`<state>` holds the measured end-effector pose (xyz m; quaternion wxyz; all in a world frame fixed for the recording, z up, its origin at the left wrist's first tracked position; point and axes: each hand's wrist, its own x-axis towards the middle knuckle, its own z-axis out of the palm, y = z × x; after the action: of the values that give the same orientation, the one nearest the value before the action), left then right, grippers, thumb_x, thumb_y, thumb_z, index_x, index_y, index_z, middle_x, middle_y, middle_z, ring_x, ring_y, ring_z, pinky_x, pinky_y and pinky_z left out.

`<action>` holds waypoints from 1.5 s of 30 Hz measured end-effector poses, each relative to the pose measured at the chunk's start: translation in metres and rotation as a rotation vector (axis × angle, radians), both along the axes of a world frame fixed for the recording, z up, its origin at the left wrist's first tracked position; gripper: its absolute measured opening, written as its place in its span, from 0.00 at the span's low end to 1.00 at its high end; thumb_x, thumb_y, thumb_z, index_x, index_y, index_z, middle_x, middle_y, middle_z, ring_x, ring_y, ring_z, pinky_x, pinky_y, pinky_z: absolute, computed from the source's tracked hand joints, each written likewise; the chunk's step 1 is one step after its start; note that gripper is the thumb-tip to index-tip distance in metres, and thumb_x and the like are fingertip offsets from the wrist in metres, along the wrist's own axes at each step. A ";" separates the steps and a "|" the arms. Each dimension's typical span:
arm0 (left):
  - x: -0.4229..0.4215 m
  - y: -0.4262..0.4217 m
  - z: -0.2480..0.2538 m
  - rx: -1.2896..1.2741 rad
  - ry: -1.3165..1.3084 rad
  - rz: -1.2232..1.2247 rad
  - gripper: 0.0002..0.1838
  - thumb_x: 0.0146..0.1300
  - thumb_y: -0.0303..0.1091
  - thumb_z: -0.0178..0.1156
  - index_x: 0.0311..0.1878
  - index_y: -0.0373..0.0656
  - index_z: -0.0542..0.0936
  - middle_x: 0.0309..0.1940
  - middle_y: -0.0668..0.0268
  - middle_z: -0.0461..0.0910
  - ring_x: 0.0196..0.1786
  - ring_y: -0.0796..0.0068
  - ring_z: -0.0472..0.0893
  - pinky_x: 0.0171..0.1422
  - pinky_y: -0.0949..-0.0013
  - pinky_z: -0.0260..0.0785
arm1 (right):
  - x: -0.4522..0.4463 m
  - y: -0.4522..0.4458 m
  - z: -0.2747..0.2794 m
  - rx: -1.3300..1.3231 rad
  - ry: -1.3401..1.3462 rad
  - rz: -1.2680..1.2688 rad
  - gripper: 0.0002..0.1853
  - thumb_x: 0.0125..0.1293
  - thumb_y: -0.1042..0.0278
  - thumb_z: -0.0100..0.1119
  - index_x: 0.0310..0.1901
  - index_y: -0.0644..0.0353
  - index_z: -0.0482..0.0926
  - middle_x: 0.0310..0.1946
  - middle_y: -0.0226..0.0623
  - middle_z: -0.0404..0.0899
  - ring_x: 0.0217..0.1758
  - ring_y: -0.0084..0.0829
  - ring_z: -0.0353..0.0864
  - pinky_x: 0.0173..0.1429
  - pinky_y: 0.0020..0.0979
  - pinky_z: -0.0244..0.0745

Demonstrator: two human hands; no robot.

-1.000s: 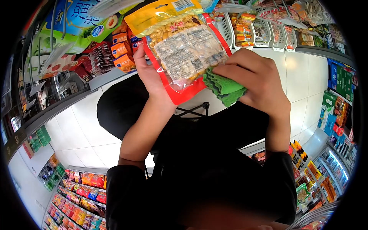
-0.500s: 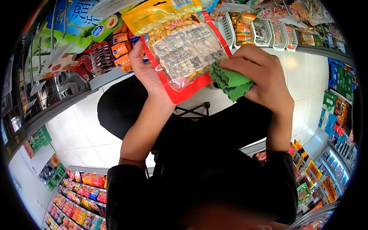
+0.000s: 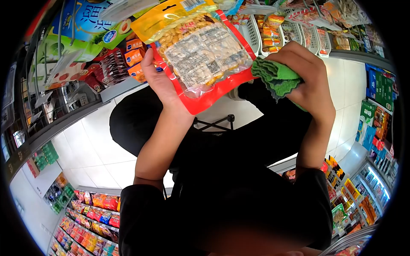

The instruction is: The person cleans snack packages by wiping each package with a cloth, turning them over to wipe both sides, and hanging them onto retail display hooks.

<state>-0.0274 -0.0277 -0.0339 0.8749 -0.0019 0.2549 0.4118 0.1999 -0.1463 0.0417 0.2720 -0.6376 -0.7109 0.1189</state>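
Note:
A clear-windowed snack bag [image 3: 209, 55] with a yellow top, red edges and a printed white label lies tilted across my left hand [image 3: 164, 87]. What looks like peanuts shows through its window. My left thumb presses along the bag's left edge, and the other fingers are hidden beneath it. In my right hand [image 3: 309, 79] is a folded green cloth [image 3: 279, 77] with a dark underside, gripped between thumb and fingers. The cloth is at the bag's right edge; whether it touches the bag I cannot tell.
Hanging packets [image 3: 92, 25] and orange sachets [image 3: 134, 57] fill the shelf at upper left. White baskets [image 3: 253, 36] of small packs stand beyond the bag. Black folding legs [image 3: 215, 123] stand on the tiled floor [image 3: 89, 141]. Snack shelves [image 3: 89, 217] are behind at lower left.
My right hand has moved right with the green cloth, off the bag's label to beside its edge. The bag has shifted slightly left and tilted a little in my left hand.

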 end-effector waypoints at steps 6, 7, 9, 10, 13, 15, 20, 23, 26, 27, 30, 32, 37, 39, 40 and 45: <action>-0.007 0.001 -0.017 -0.003 -0.316 -0.042 0.32 0.72 0.58 0.54 0.70 0.47 0.73 0.69 0.59 0.76 0.69 0.53 0.76 0.75 0.45 0.67 | 0.004 0.000 0.005 -0.042 0.068 0.038 0.18 0.47 0.71 0.74 0.42 0.59 0.85 0.35 0.37 0.81 0.37 0.44 0.83 0.40 0.36 0.77; -0.007 0.001 -0.017 -0.002 -0.303 -0.039 0.32 0.72 0.58 0.54 0.70 0.47 0.73 0.69 0.59 0.76 0.69 0.53 0.76 0.75 0.45 0.67 | 0.005 0.000 0.006 -0.057 0.087 0.083 0.18 0.47 0.71 0.74 0.42 0.59 0.85 0.35 0.37 0.81 0.37 0.44 0.83 0.40 0.36 0.77; -0.006 0.000 -0.015 -0.001 -0.277 -0.034 0.31 0.72 0.58 0.53 0.70 0.47 0.73 0.69 0.59 0.76 0.69 0.53 0.76 0.75 0.45 0.67 | 0.002 -0.001 0.002 -0.084 0.106 0.089 0.17 0.47 0.71 0.75 0.42 0.59 0.85 0.35 0.37 0.81 0.37 0.44 0.83 0.40 0.36 0.77; -0.006 0.000 -0.015 -0.013 -0.321 -0.047 0.31 0.72 0.58 0.53 0.70 0.47 0.73 0.69 0.59 0.76 0.69 0.53 0.76 0.75 0.45 0.67 | 0.002 -0.002 0.001 -0.098 0.115 0.092 0.17 0.48 0.71 0.75 0.42 0.59 0.85 0.35 0.37 0.81 0.37 0.44 0.82 0.40 0.36 0.77; -0.008 0.000 -0.017 -0.033 -0.388 -0.062 0.32 0.72 0.58 0.52 0.70 0.47 0.73 0.69 0.59 0.76 0.69 0.53 0.76 0.75 0.45 0.67 | 0.005 -0.002 0.001 -0.049 0.057 0.002 0.16 0.49 0.72 0.73 0.42 0.59 0.84 0.35 0.38 0.80 0.37 0.46 0.82 0.40 0.37 0.77; -0.007 0.001 -0.017 -0.031 -0.357 -0.048 0.32 0.72 0.58 0.52 0.71 0.47 0.72 0.69 0.58 0.76 0.70 0.52 0.76 0.75 0.45 0.67 | 0.006 -0.002 0.004 -0.062 0.066 0.010 0.16 0.50 0.73 0.72 0.42 0.59 0.84 0.34 0.39 0.80 0.38 0.46 0.82 0.41 0.37 0.77; -0.001 -0.006 -0.010 -0.021 -0.270 -0.087 0.35 0.72 0.61 0.51 0.73 0.47 0.70 0.71 0.56 0.73 0.71 0.50 0.74 0.75 0.44 0.66 | 0.000 0.001 -0.001 -0.027 0.034 -0.012 0.17 0.50 0.72 0.73 0.44 0.58 0.84 0.35 0.38 0.80 0.38 0.45 0.82 0.40 0.38 0.77; 0.000 -0.009 -0.009 -0.051 -0.365 -0.142 0.37 0.71 0.62 0.51 0.74 0.46 0.70 0.72 0.56 0.72 0.72 0.50 0.73 0.76 0.44 0.65 | -0.002 0.003 -0.003 -0.014 0.099 0.111 0.18 0.50 0.71 0.73 0.46 0.55 0.85 0.35 0.36 0.80 0.37 0.44 0.82 0.39 0.37 0.77; 0.003 -0.011 -0.003 -0.052 -0.531 -0.208 0.38 0.71 0.63 0.51 0.74 0.46 0.69 0.73 0.55 0.71 0.72 0.50 0.73 0.76 0.43 0.65 | -0.009 0.003 -0.004 -0.040 0.047 0.055 0.19 0.49 0.70 0.73 0.46 0.55 0.86 0.36 0.35 0.80 0.36 0.44 0.83 0.38 0.37 0.77; 0.003 -0.012 -0.001 -0.047 -0.590 -0.230 0.39 0.71 0.64 0.50 0.75 0.46 0.68 0.73 0.55 0.71 0.72 0.49 0.73 0.76 0.43 0.65 | -0.010 0.003 -0.007 0.001 0.017 0.024 0.20 0.48 0.70 0.73 0.47 0.54 0.86 0.36 0.34 0.80 0.37 0.43 0.83 0.38 0.37 0.77; 0.002 -0.012 -0.002 -0.043 -0.586 -0.244 0.39 0.71 0.63 0.49 0.75 0.45 0.68 0.73 0.53 0.70 0.72 0.49 0.73 0.76 0.43 0.65 | -0.014 0.006 -0.006 0.045 -0.011 0.009 0.20 0.48 0.70 0.73 0.47 0.53 0.86 0.35 0.34 0.79 0.37 0.42 0.83 0.38 0.37 0.77; 0.002 -0.014 -0.003 -0.044 -0.514 -0.239 0.39 0.70 0.63 0.49 0.75 0.44 0.68 0.73 0.53 0.71 0.71 0.49 0.73 0.76 0.43 0.65 | -0.017 0.005 -0.006 0.002 0.007 0.041 0.20 0.49 0.71 0.72 0.47 0.53 0.85 0.36 0.34 0.79 0.38 0.42 0.83 0.38 0.37 0.78; -0.001 -0.022 -0.005 -0.136 -0.515 -0.247 0.45 0.64 0.63 0.50 0.74 0.37 0.67 0.71 0.50 0.71 0.69 0.46 0.74 0.75 0.43 0.65 | -0.017 0.009 -0.007 0.064 -0.089 -0.118 0.21 0.49 0.73 0.71 0.49 0.53 0.84 0.37 0.34 0.79 0.39 0.42 0.82 0.39 0.39 0.78; -0.002 -0.028 -0.005 -0.159 -0.634 -0.227 0.45 0.64 0.63 0.49 0.75 0.36 0.66 0.73 0.49 0.68 0.72 0.44 0.71 0.77 0.40 0.61 | -0.019 0.010 -0.004 0.120 -0.102 -0.156 0.22 0.49 0.75 0.69 0.49 0.53 0.83 0.36 0.34 0.78 0.40 0.43 0.81 0.38 0.40 0.77; -0.003 -0.034 -0.003 -0.162 -0.679 -0.208 0.46 0.64 0.62 0.49 0.77 0.36 0.64 0.75 0.49 0.67 0.73 0.44 0.70 0.78 0.39 0.59 | -0.020 0.008 -0.004 0.093 -0.084 -0.153 0.24 0.47 0.77 0.68 0.51 0.53 0.82 0.37 0.35 0.78 0.41 0.44 0.81 0.38 0.40 0.77; -0.010 -0.058 0.018 0.109 -0.045 -0.280 0.48 0.58 0.58 0.47 0.79 0.38 0.61 0.77 0.51 0.64 0.77 0.44 0.66 0.81 0.38 0.57 | -0.030 0.004 -0.013 0.115 -0.013 -0.045 0.35 0.39 0.74 0.71 0.57 0.51 0.81 0.42 0.35 0.78 0.44 0.41 0.83 0.39 0.38 0.80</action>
<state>-0.0376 -0.0854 -0.0160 0.9281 0.0718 0.2104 0.2988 0.1699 -0.1419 0.0287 0.3059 -0.6377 -0.7037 0.0675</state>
